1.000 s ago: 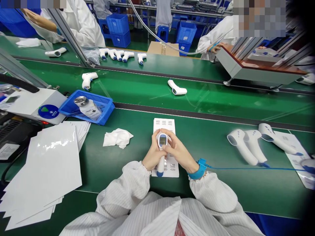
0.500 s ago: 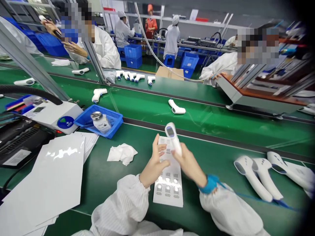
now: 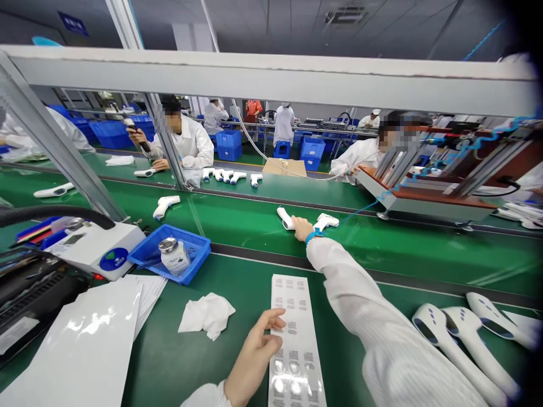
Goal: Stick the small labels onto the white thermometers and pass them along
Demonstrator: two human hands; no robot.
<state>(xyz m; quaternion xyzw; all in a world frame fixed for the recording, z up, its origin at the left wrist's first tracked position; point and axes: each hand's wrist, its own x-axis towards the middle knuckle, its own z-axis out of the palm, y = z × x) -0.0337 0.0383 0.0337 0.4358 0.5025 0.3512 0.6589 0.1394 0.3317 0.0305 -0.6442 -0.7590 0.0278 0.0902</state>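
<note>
My right hand (image 3: 302, 228) is stretched far out onto the conveyor belt (image 3: 416, 243), between two white thermometers. One thermometer (image 3: 285, 217) touches its left side and the other thermometer (image 3: 327, 221) lies just behind the wrist. The back of the hand hides its fingers. A blue wrist strap (image 3: 312, 236) circles that wrist. My left hand (image 3: 253, 357) rests near me with fingers stretched out, fingertips on a white label sheet (image 3: 294, 333) lying on the green table. It holds nothing.
A crumpled white cloth (image 3: 206, 314) lies left of the sheet. A blue tray (image 3: 199, 257) holds a small bottle (image 3: 174, 254). White paper sheets (image 3: 85, 350) and a machine (image 3: 91, 246) sit left. Three thermometers (image 3: 458, 336) lie right. Other workers stand beyond the belt.
My right hand carried the thermometer away from me and out onto the belt. My left hand let go of it and dropped onto the label sheet. The view tilted upward.
</note>
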